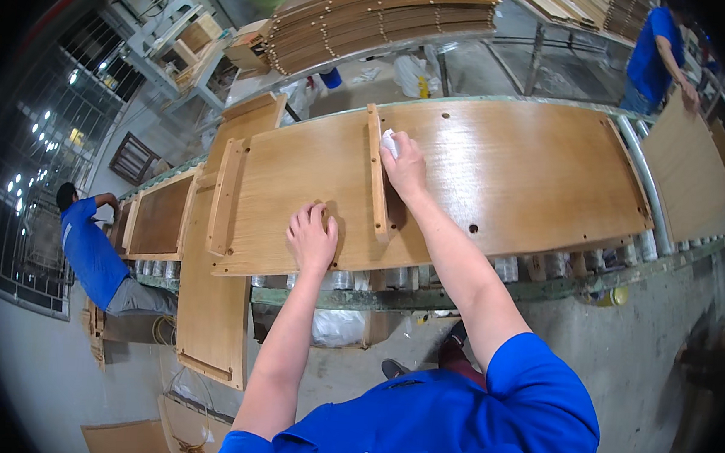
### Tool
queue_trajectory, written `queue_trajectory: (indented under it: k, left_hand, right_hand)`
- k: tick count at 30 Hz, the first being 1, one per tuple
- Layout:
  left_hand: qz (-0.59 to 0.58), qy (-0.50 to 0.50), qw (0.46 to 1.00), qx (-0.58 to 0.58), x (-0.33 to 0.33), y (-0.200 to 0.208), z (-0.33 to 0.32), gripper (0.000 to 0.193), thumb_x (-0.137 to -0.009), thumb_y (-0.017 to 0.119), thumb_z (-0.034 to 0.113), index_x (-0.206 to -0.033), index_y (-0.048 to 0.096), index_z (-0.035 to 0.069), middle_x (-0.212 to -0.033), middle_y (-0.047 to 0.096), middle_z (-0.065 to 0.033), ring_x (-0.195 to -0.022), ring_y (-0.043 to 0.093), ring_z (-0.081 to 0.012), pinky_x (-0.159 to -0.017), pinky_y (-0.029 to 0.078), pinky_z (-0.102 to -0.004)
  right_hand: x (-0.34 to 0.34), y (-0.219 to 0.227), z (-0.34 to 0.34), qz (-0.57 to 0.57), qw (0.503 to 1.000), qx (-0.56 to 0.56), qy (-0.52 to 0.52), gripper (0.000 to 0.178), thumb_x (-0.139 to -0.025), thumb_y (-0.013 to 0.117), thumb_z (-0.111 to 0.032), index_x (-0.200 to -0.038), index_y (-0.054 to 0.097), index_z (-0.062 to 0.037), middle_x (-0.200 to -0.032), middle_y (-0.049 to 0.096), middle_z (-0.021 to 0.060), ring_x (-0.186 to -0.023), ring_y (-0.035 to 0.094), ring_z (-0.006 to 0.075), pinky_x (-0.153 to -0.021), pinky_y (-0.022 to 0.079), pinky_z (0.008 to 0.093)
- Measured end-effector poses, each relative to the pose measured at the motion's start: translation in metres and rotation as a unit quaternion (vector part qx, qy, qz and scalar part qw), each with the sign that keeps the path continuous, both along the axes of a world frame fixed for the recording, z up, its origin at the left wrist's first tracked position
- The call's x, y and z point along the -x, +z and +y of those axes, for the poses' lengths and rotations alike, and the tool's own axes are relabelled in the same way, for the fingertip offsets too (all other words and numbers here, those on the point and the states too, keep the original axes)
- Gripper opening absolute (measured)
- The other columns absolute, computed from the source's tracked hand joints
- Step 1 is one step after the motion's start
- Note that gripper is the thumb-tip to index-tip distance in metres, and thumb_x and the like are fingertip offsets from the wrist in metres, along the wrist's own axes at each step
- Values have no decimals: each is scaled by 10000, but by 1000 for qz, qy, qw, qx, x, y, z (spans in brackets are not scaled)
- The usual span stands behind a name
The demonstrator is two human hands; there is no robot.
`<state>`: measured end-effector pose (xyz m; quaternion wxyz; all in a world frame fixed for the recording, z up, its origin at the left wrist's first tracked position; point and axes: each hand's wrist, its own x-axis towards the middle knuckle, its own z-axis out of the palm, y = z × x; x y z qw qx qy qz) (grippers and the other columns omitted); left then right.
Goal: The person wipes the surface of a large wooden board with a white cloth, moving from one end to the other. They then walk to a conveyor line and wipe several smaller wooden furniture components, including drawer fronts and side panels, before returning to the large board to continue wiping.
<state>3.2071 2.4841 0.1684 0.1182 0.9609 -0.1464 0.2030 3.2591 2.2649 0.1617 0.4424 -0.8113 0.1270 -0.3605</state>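
A long varnished wooden panel (540,171) lies flat across a roller conveyor, with cleats along both ends and a taller wooden crosspiece (376,173) standing near its middle. My right hand (406,164) is closed on a crumpled white cloth (391,143), right beside the crosspiece's upper part. On the panel's surface left of the crosspiece rests my left hand (312,237), its fingers spread and slightly bent with nothing in them. Several dark round holes show in the panel near its edges.
Another wooden board (214,317) sticks out crosswise under the panel's left end. Roller conveyor (458,292) runs beneath. A person in blue (95,247) works at the left; another (657,58) holds a board (690,159) at the right. Stacked panels (383,24) stand behind.
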Motion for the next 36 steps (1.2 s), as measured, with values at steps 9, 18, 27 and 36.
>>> queue_trajectory:
  k: [9, 18, 27, 36]
  left_hand:
    - [-4, -55, 998, 38, 3, -3, 5, 230, -806, 598, 236, -1017, 615, 147, -1182, 522, -76, -1134, 444, -284, -965, 354, -445]
    - [-14, -109, 993, 39, 7, -6, 0, 201, -795, 601, 245, -970, 635, 152, -1186, 519, -65, -1147, 431, -281, -952, 352, -453]
    - [-8, -125, 992, 30, 8, 0, 7, 218, -799, 593, 224, -986, 620, 115, -1134, 542, -79, -1122, 453, -282, -942, 360, -438]
    - [-3, -125, 991, 41, 6, 3, -1, 215, -767, 617, 187, -969, 613, 112, -1085, 560, -63, -1080, 479, -271, -939, 364, -426]
  right_hand:
    - [111, -7, 37, -17, 1000, -7, -1, 271, -817, 629, -235, -1010, 551, -61, -912, 586, 192, -847, 584, 389, -718, 482, 461]
    - [179, -17, 41, -17, 983, -169, 72, 273, -837, 630, -209, -1025, 548, -29, -879, 602, 129, -775, 597, 279, -650, 486, 387]
    - [85, 0, -32, -67, 620, -731, 276, 351, -892, 593, -298, -1143, 495, -73, -884, 584, 89, -638, 553, 136, -454, 421, 223]
    - [-68, -7, -57, -9, 977, -210, 40, 490, -744, 720, -267, -1148, 545, -53, -984, 648, 122, -804, 649, 237, -595, 528, 336]
